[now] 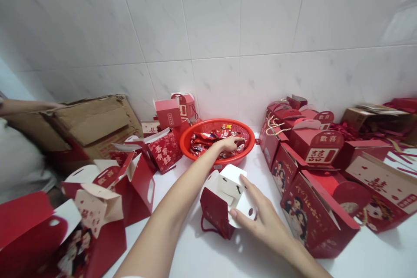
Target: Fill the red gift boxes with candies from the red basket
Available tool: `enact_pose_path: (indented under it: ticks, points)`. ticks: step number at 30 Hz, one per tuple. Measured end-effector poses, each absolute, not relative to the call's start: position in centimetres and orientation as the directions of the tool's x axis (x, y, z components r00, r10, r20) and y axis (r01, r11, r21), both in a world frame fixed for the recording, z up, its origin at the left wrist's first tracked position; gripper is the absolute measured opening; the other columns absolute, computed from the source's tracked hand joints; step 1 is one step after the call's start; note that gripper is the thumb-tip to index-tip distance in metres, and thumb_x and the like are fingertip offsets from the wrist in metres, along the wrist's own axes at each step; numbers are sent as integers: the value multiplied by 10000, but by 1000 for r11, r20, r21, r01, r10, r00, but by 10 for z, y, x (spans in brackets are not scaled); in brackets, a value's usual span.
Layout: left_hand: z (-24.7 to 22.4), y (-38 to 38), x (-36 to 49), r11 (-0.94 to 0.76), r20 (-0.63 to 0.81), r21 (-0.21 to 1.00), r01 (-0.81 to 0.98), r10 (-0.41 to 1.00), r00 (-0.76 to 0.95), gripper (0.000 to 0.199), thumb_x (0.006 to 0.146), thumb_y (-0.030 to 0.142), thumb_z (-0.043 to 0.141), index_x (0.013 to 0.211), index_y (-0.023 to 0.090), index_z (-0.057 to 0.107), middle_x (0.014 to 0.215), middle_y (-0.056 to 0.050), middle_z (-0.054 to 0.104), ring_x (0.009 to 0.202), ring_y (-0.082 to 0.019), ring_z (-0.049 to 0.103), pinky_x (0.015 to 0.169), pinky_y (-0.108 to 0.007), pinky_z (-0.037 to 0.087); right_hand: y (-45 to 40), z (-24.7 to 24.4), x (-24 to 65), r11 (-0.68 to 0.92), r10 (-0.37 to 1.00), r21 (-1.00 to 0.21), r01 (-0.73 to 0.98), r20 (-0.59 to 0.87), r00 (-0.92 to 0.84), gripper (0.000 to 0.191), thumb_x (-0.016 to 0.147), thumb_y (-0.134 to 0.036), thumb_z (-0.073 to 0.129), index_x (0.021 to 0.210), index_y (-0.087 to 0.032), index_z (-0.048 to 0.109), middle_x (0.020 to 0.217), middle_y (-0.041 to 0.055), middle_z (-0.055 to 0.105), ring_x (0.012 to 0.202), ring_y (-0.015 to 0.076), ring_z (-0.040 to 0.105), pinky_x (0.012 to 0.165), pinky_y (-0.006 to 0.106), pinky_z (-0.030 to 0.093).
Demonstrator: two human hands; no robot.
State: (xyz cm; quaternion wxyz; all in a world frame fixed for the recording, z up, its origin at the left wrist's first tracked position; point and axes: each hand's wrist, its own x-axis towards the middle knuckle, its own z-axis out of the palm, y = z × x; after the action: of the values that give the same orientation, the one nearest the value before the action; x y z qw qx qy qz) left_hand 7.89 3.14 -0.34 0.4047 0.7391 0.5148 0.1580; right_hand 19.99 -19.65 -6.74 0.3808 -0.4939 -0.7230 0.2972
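My left hand [230, 144] reaches into a red plastic basket [184, 139] of red-wrapped sweets [202, 139]. Its fingers are among the wrappers, and what they hold, if anything, is hidden. In front of the basket, an open red box [215, 210] with white inner flaps and a red cord handle stands slightly tilted on the white table. My right hand [260, 215] grips this box by its right-hand flaps, thumb and fingers on the white card.
Closed red gift boxes [317, 143] crowd the right side. Red boxes with raised flaps [133, 186] stand on the left. Behind them is a large brown carton [94, 126], with another person's arm [26, 106] over it. A tiled wall [215, 17] rises behind the table.
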Motion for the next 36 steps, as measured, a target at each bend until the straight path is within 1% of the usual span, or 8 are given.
enact_pose_path:
  ticks: [5, 11, 14, 18, 21, 25, 28, 36]
  points:
    - [-7, 30, 83, -180, -178, 675, 715, 901, 395, 603, 621, -13, 682, 1178, 214, 724, 909, -47, 767, 623, -164, 669, 607, -240, 513, -197, -67, 200, 355, 934, -795, 492, 278, -224, 833, 864, -531, 609, 1550, -160, 315, 1498, 151, 472, 1392, 328, 440, 1115, 457, 416]
    - [6, 15, 75, -243, -20, 705, 666, 933, 360, 82, 644, 70, 720, 669, 138, 758, 651, -39, 711, 660, -181, 665, 697, -262, 523, -197, -64, 200, 333, 941, -809, 484, 251, -228, 857, 859, -544, 593, 1552, -130, 304, 1505, 164, 456, 1380, 326, 453, 1106, 449, 421]
    - [18, 7, 71, -280, 70, 750, 599, 934, 350, 112, 677, 74, 676, 599, 139, 725, 680, -40, 714, 721, -176, 666, 734, -259, 518, -197, -64, 200, 330, 942, -815, 476, 250, -226, 860, 858, -549, 587, 1548, -119, 308, 1509, 169, 451, 1380, 326, 452, 1114, 453, 409]
    - [51, -12, 59, -329, 111, 832, 446, 888, 447, 79, 724, 134, 667, 723, 147, 745, 806, -25, 734, 738, -127, 653, 709, -216, 510, -195, -67, 199, 326, 943, -819, 472, 247, -222, 873, 851, -551, 597, 1550, -119, 302, 1530, 172, 421, 1405, 334, 417, 1138, 483, 375]
    - [82, -33, 46, -297, -34, 898, 325, 688, 725, 85, 681, 172, 733, 760, 146, 749, 728, -9, 706, 584, -88, 586, 575, -191, 462, -195, -69, 199, 322, 945, -820, 473, 248, -214, 859, 846, -542, 615, 1547, -147, 315, 1551, 159, 394, 1429, 336, 383, 1158, 507, 342]
    - [111, -64, 36, -385, -320, 782, 491, 428, 845, 187, 649, 178, 782, 835, 162, 774, 707, -8, 701, 537, -95, 561, 477, -185, 402, -197, -66, 198, 327, 943, -826, 460, 256, -211, 835, 855, -534, 617, 1545, -168, 321, 1546, 151, 405, 1421, 339, 396, 1126, 499, 391]
    - [116, -79, 38, -459, -391, 673, 580, 446, 805, 167, 666, 192, 791, 832, 176, 774, 646, 13, 677, 506, -92, 548, 460, -178, 392, -198, -65, 198, 325, 944, -829, 454, 256, -209, 817, 861, -526, 617, 1545, -190, 325, 1547, 137, 408, 1404, 335, 421, 1085, 477, 439]
    - [99, -90, 48, -544, -352, 556, 629, 531, 771, 132, 694, 192, 766, 826, 192, 775, 664, 5, 685, 582, -126, 611, 521, -182, 421, -198, -65, 199, 339, 938, -827, 449, 264, -224, 825, 870, -542, 611, 1555, -203, 299, 1571, 123, 370, 1436, 317, 378, 1126, 490, 388]
